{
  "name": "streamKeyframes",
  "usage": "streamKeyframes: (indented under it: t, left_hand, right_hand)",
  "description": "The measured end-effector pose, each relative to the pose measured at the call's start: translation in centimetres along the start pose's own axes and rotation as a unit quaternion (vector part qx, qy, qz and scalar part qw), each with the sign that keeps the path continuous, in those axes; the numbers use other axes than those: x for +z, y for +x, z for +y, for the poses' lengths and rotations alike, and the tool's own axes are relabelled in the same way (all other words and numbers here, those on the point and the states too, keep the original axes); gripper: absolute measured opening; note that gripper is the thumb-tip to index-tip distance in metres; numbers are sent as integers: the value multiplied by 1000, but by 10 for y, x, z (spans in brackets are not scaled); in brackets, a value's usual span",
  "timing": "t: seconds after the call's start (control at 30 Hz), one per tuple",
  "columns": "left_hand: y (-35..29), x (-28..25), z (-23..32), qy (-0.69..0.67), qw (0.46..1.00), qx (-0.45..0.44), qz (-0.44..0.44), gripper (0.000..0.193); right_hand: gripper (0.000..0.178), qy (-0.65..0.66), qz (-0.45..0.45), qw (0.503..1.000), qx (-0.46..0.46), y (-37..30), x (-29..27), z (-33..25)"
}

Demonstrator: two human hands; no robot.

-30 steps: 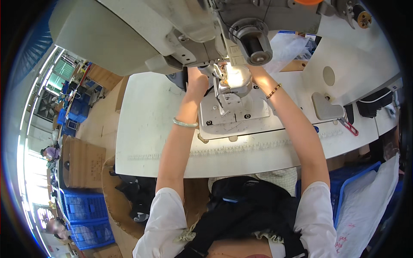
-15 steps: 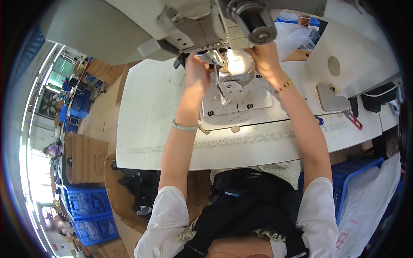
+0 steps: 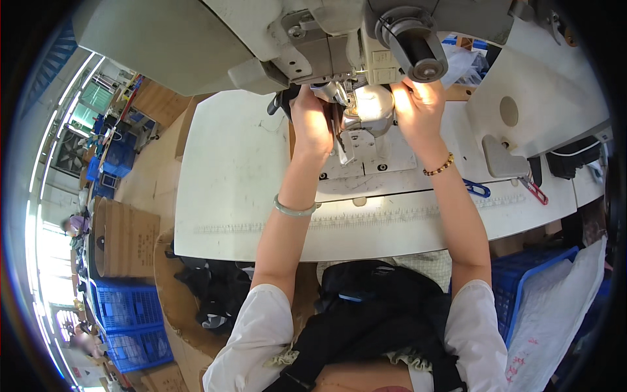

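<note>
Both hands are up at the head of a white sewing machine (image 3: 313, 39), under its needle area. My left hand (image 3: 309, 121) is curled beside the needle, its fingertips mostly hidden under the machine head; a black piece (image 3: 281, 101) shows right next to it. To the right of the brightly lit rounded machine part (image 3: 373, 104), my right hand (image 3: 421, 111) has its fingers bent together. Whatever either hand grips is hidden or too small to make out. Below lies the metal plate (image 3: 392, 160) of the machine bed.
A printed ruler strip (image 3: 392, 215) runs along the white table (image 3: 228, 176). Blue-handled snips (image 3: 477, 189) and a red-handled tool (image 3: 537, 191) lie at right. Black cloth fills a carton (image 3: 171, 281) at lower left; a blue crate (image 3: 516, 281) stands at lower right.
The view has shifted a little, so the machine head appears further right. My right hand has turned, showing more of its bent fingers, and the blue handle beside its forearm is more exposed.
</note>
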State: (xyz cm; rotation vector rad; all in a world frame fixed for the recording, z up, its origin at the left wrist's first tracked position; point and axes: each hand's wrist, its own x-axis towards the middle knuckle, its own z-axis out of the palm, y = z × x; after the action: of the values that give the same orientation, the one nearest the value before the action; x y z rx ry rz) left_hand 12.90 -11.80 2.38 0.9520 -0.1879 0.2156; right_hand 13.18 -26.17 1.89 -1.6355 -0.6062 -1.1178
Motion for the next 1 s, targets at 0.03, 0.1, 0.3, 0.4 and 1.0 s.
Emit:
streamKeyframes:
  t: [0.03, 0.1, 0.3, 0.4, 1.0]
  left_hand:
    - [1, 1, -1, 4, 1000, 13, 13, 29]
    - [-1, -3, -5, 13, 1000, 19, 8, 29]
    - [-10, 0, -5, 80, 994, 37, 61, 28]
    - [-20, 18, -1, 91, 987, 37, 127, 28]
    - [-36, 27, 8, 123, 975, 78, 166, 22]
  right_hand:
    - [17, 0, 4, 1000, -4, -1, 0, 0]
    - [19, 0, 8, 1000, -11, -4, 0, 0]
    - [27, -5, 28, 999, -29, -6, 4, -2]
    - [26, -37, 25, 998, -37, -6, 2, -2]
    - [25, 23, -13, 999, 29, -8, -2, -7]
